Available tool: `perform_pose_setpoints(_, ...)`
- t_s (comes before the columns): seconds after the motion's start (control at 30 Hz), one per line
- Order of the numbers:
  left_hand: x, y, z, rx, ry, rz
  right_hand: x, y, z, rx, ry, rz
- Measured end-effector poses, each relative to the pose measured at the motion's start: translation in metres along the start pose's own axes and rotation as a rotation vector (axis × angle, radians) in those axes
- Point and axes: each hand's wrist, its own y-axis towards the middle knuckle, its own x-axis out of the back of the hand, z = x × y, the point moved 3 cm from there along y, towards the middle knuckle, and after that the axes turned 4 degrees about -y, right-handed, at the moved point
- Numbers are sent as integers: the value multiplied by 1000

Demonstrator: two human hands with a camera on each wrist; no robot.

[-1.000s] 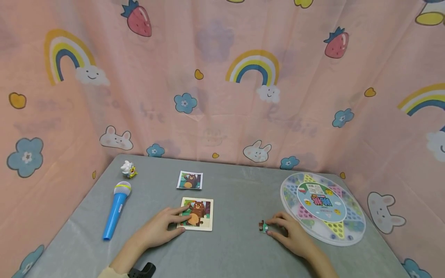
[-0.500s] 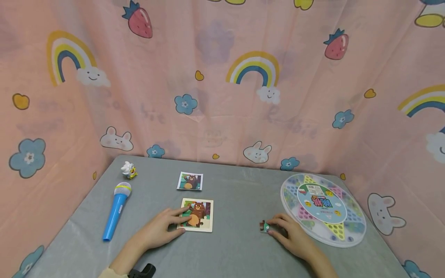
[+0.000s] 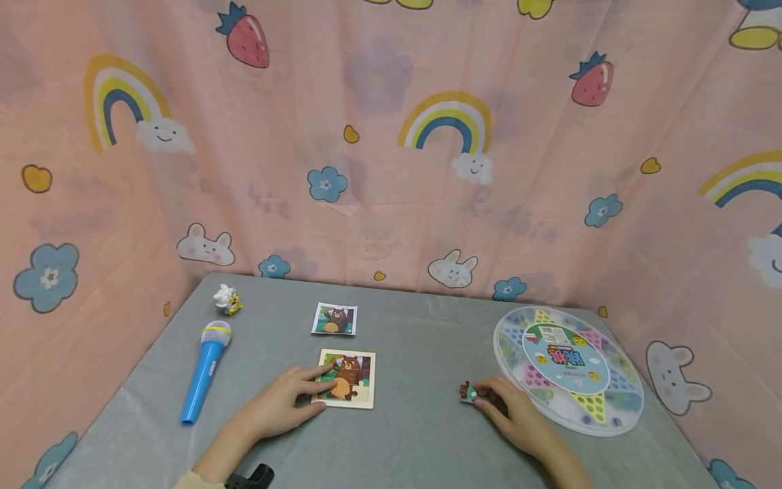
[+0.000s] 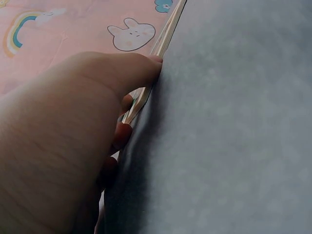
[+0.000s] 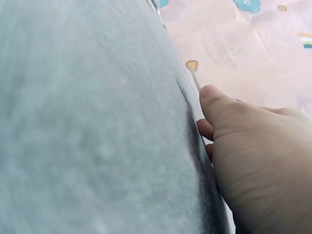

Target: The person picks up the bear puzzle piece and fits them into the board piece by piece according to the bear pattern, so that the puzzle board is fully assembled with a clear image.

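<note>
A square wooden jigsaw puzzle (image 3: 346,378) with a brown bear picture lies on the grey table, bare wood showing at its lower right. My left hand (image 3: 277,401) rests on its left side, index and middle fingers stretched over the picture. The thumb touches the board near its lower left corner, as the left wrist view also shows at the board's edge (image 4: 168,34). Well to the right, my right hand (image 3: 512,415) pinches a small green and brown puzzle piece (image 3: 468,392) between thumb and fingers. In the right wrist view only the piece's thin edge (image 5: 195,78) shows beyond the thumb.
Behind the puzzle lies a bear picture card (image 3: 334,319). A blue toy microphone (image 3: 206,373) and a small white figurine (image 3: 227,299) are at the left. Beside my right hand is a round Chinese checkers case (image 3: 620,380). A pink curtain (image 3: 379,217) hangs behind the table (image 3: 415,435).
The puzzle piece in my right hand has shifted slightly right and up and has tilted, with the fingers drawn in a little. My left hand and the puzzle have stayed in place.
</note>
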Motion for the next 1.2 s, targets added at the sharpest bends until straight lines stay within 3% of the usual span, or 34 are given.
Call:
perform_pose_setpoints(0.4, -1, 1, 0, -9, -1, 2, 0, 2, 0, -27, -35, 20)
perform_pose_setpoints(0.6, -4, 1, 1, -6, -6, 1, 9, 9, -1, -174, -11, 160)
perform_pose_setpoints(0.7, -3, 0, 1, -8, -7, -8, 10, 17, 2, -191, 5, 210)
perform_pose_setpoints(0.93, 0, 0, -1, -16, 5, -7, 1, 40, 13, -209, 10, 190)
perform_pose_setpoints(1.2, -1, 0, -1, -13, 0, -6, -25, 70, 35, -122, 10, 144)
